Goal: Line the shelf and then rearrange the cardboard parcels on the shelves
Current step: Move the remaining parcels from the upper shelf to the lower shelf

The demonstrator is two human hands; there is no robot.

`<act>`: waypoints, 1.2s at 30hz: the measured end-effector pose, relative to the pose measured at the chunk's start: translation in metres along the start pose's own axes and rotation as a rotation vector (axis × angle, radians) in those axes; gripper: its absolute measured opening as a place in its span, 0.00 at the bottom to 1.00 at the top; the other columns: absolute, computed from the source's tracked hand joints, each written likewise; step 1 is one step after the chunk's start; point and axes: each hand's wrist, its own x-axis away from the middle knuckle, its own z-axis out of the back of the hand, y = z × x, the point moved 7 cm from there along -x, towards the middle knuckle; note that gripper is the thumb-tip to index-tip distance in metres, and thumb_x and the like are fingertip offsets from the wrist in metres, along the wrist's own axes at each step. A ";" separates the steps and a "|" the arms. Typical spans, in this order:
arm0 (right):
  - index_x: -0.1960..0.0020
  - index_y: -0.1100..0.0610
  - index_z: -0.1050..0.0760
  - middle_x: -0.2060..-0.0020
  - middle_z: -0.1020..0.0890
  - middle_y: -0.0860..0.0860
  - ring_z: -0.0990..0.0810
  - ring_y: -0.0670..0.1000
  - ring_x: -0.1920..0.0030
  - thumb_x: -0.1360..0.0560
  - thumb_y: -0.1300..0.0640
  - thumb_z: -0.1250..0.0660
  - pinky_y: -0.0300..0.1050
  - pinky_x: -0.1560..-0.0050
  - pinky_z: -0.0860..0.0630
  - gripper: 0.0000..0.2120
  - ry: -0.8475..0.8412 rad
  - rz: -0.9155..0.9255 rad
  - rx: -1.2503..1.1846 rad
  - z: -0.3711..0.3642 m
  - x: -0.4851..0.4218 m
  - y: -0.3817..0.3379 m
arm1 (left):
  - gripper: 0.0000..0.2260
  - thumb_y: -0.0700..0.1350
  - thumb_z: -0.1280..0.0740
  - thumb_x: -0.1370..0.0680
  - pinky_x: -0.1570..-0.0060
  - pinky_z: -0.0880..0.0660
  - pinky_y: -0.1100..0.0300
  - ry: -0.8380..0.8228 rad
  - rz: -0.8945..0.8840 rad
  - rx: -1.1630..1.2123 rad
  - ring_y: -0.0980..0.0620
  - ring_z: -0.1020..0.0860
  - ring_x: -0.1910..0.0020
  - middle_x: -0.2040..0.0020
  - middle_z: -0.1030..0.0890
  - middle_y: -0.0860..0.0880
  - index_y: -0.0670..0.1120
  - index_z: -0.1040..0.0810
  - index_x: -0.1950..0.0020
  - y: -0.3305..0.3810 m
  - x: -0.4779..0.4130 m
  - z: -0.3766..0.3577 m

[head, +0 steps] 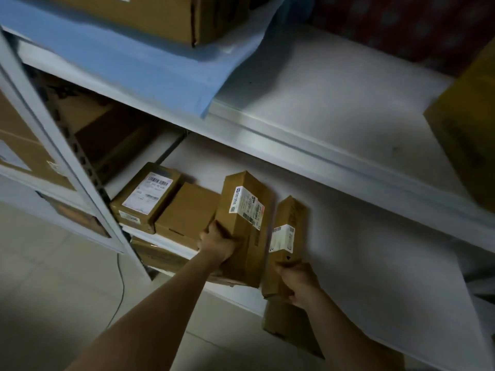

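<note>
My left hand (217, 243) grips the near left edge of a tall cardboard parcel (247, 236) with a white label, which rests on the white-lined lower shelf (361, 253). Just to its right, my right hand (297, 283) is closed around the near end of a slim cardboard parcel (288, 228), also labelled. Left of them lie a plain flat parcel (187, 212) and a labelled parcel (146, 196). A blue liner sheet (134, 62) covers the left part of the upper shelf (334, 97).
A large box (150, 17) sits on the blue liner. A yellow-brown box (471, 135) stands at the upper shelf's right edge. More boxes fill the neighbouring rack (24, 153) on the left. Another box (289, 328) stands below, and a cable (122, 285) runs along the tiled floor.
</note>
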 end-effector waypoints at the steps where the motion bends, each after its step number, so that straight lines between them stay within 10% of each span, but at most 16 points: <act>1: 0.34 0.57 0.32 0.42 0.23 0.55 0.23 0.56 0.49 0.30 0.39 0.29 0.54 0.47 0.20 0.33 0.013 0.001 0.038 -0.002 -0.010 0.001 | 0.41 0.54 0.28 0.28 0.29 0.38 0.38 -0.013 -0.033 -0.066 0.36 0.42 0.26 0.24 0.43 0.44 0.54 0.49 0.21 0.001 -0.005 -0.007; 9: 0.36 0.58 0.34 0.45 0.21 0.57 0.20 0.59 0.46 0.24 0.53 0.38 0.49 0.49 0.22 0.18 0.003 0.082 0.196 -0.038 -0.053 -0.009 | 0.37 0.38 0.35 0.22 0.26 0.38 0.47 0.078 -0.337 -0.604 0.43 0.44 0.23 0.21 0.46 0.46 0.56 0.51 0.20 0.000 -0.041 -0.018; 17: 0.33 0.53 0.33 0.41 0.21 0.54 0.22 0.57 0.42 0.23 0.59 0.39 0.46 0.44 0.26 0.19 -0.020 0.097 0.073 -0.052 -0.048 -0.004 | 0.47 0.67 0.34 0.28 0.26 0.60 0.39 -0.052 -0.428 -1.244 0.37 0.61 0.22 0.21 0.63 0.40 0.57 0.60 0.20 -0.012 -0.044 -0.025; 26: 0.32 0.53 0.35 0.39 0.22 0.53 0.23 0.54 0.42 0.27 0.57 0.30 0.44 0.46 0.25 0.26 -0.176 0.136 -0.036 -0.076 -0.032 -0.008 | 0.47 0.63 0.32 0.26 0.25 0.58 0.38 0.091 -0.389 -1.152 0.36 0.58 0.22 0.21 0.62 0.40 0.53 0.62 0.20 -0.021 -0.035 -0.005; 30: 0.24 0.57 0.43 0.31 0.30 0.57 0.27 0.57 0.34 0.21 0.59 0.36 0.45 0.39 0.28 0.28 -0.100 0.064 0.004 -0.044 -0.003 0.002 | 0.36 0.56 0.33 0.24 0.25 0.48 0.41 0.055 -0.468 -1.118 0.39 0.48 0.23 0.23 0.47 0.41 0.52 0.49 0.21 0.002 0.003 -0.011; 36: 0.33 0.59 0.27 0.37 0.23 0.59 0.24 0.53 0.46 0.21 0.58 0.39 0.50 0.39 0.25 0.17 0.036 0.158 -0.016 0.046 0.068 -0.026 | 0.12 0.50 0.37 0.20 0.45 0.23 0.58 -0.219 -0.802 -0.995 0.51 0.19 0.45 0.41 0.19 0.53 0.55 0.22 0.37 0.092 0.100 -0.040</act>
